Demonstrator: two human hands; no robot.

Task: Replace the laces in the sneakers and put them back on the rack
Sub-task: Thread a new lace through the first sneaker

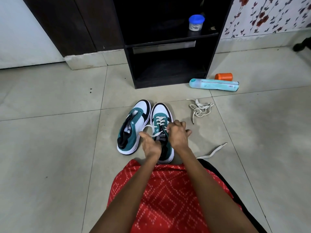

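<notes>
Two teal, white and black sneakers stand side by side on the tiled floor, toes pointing away from me. The left sneaker (133, 125) has no lace in its eyelets. The right sneaker (160, 118) carries a white lace (160, 121) crossed through its upper eyelets. My left hand (149, 143) pinches a loop of that lace over the shoe's tongue. My right hand (178, 134) grips the lace at the shoe's right eyelets, fingers curled. One free end of the lace (213, 151) trails on the floor to my right. A loose white lace (200, 109) lies in a heap right of the shoes.
A black shoe rack (170, 81) stands straight ahead with a blue-lidded jar (196, 22) on its upper shelf. A light-blue pouch (213, 84) and an orange container (223, 76) lie on the floor at its right. My red patterned garment (161, 190) covers my lap.
</notes>
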